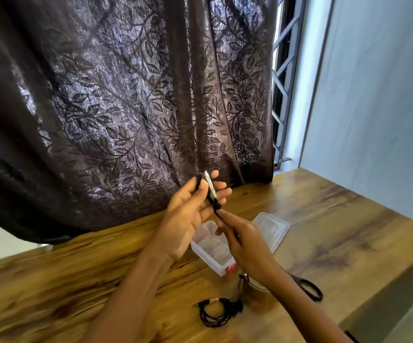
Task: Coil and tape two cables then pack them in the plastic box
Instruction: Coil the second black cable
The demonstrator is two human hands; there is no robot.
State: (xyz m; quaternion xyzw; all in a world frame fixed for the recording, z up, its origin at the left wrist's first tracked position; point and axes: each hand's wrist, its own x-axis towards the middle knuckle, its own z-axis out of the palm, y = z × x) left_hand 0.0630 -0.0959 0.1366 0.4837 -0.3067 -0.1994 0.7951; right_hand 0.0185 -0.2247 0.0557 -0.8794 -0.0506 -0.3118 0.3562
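wooden table (101, 280), cable (210, 191) between left fingers (221, 193)

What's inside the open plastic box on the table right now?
No cable shows in the plastic box; only blurred pale and reddish shapes. The right hand covers its right side. One coiled cable lies on the table.

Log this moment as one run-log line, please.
stage: coiling first cable | left hand: holds cable | right hand: pinches its tail | second cable: on table | plastic box: open
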